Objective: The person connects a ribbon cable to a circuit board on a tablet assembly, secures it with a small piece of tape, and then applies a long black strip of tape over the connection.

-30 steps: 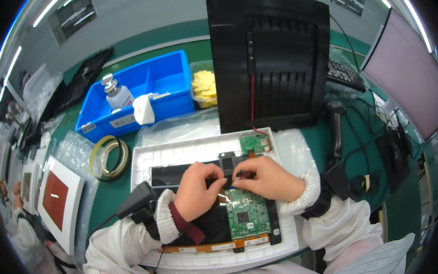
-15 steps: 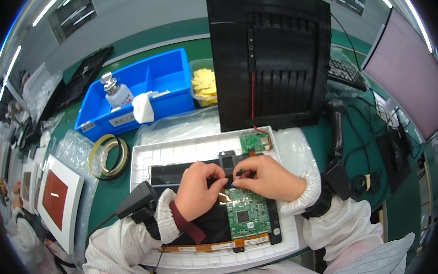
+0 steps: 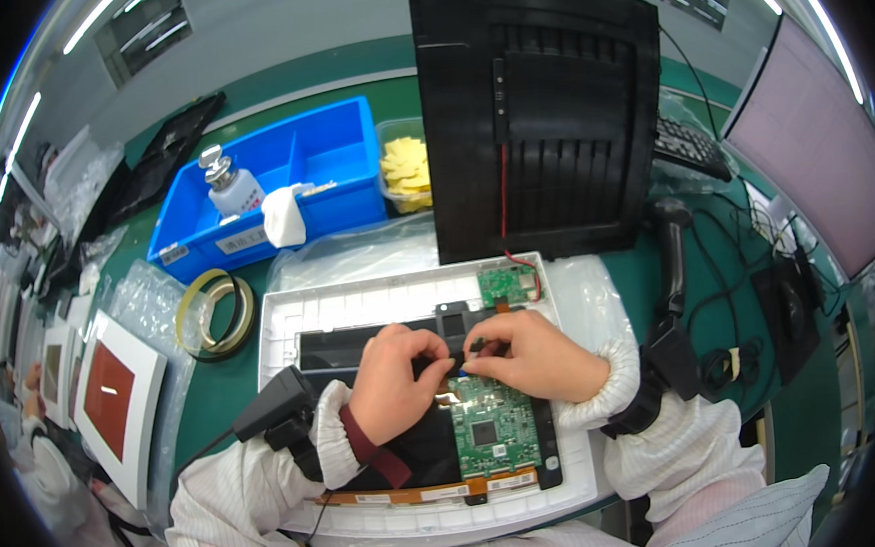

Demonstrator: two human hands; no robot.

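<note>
My left hand (image 3: 396,378) is closed in a pinch, thumb against fingertips, at the upper left corner of a green circuit board (image 3: 506,417). Facing it, my right hand (image 3: 537,358) pinches just above the board's top edge. A small dark bit and a speck of blue show between the two sets of fingertips, too small to name. The board lies on a black panel (image 3: 405,474) inside a white plastic housing (image 3: 275,319). An orange flex strip (image 3: 411,496) runs along the panel's near edge. A smaller green board (image 3: 501,287) with red wires sits at the housing's far right.
Behind the housing stands a black plastic cover (image 3: 568,115). Far left are a blue bin (image 3: 338,194) with a pump bottle (image 3: 235,191) and a tub of yellow pieces (image 3: 407,165). Tape rolls (image 3: 243,310) lie left; a scanner (image 3: 671,249), cables and a monitor (image 3: 805,146) stand right.
Both hands keep their pinch at the board's top edge with hardly any movement. The whole view has shifted very slightly.
</note>
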